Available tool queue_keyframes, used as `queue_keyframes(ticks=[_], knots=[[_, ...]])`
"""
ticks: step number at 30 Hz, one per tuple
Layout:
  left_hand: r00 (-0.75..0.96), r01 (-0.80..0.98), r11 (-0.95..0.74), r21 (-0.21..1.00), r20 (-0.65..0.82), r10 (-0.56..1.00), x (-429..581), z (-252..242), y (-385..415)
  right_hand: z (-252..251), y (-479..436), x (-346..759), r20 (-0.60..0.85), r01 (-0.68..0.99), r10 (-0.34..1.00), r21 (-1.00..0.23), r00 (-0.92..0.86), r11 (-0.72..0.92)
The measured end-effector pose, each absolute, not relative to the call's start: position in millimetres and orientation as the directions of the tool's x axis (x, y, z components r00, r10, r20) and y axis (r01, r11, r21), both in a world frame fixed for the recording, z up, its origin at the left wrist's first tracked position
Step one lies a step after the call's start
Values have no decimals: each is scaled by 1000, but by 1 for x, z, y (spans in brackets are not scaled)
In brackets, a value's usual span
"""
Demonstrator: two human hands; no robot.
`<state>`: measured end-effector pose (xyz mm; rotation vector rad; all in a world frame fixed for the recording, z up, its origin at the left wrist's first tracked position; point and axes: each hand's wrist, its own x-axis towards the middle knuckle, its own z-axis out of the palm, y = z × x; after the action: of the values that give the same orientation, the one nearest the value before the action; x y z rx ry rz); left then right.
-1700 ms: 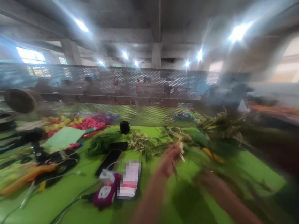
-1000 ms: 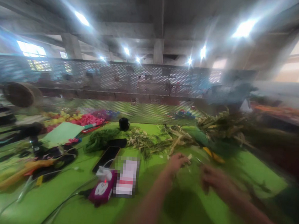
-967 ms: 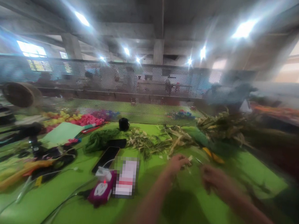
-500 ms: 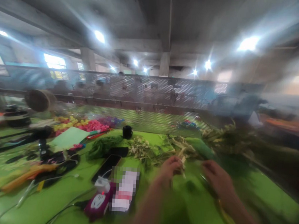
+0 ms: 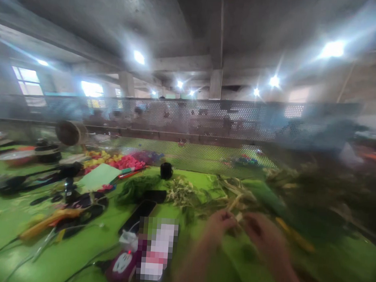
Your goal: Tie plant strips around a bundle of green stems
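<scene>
A: Left hand (image 5: 221, 220): fingers drawn narrow, pinched on a pale stem (image 5: 239, 216) just above the green table (image 5: 70, 253), front centre. Right hand (image 5: 260, 231): at the stem's other end, touching or just beside it. Blur hides whether its fingers grip.

B: Risks?

A: Judgement only. The stem looks thin and dry, so opposing pulls from the two hands could snap it. A slack pinch could drop it into the leaf pile (image 5: 184, 192) just beyond, where it would be hard to pick out.

B: Surroundings?

A: Phone (image 5: 139, 213) and purple gadget (image 5: 121, 263) lie near the left forearm. A wide elbow sweep could shove them. Black cup (image 5: 165, 171) is well apart, so low concern.
</scene>
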<state>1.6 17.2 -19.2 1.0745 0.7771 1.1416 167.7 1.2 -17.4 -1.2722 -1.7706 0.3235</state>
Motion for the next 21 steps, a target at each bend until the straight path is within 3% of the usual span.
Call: queue_keyframes(ticks=[5, 10, 14, 21], knots=[[209, -270, 36, 962, 22, 978, -3, -20, 20, -18, 4, 182, 459, 643, 886, -658, -71, 392], [186, -230, 2, 973, 42, 982, -9, -15, 19, -17, 0, 190, 528, 745, 844, -523, -99, 415], [257, -300, 72, 951, 8, 966, -2, -10, 12, -20, -3, 187, 573, 772, 805, -440, -151, 458], [353, -242, 129, 962, -37, 935, 11, -20, 10, -18, -6, 181, 567, 682, 811, -538, -142, 495]])
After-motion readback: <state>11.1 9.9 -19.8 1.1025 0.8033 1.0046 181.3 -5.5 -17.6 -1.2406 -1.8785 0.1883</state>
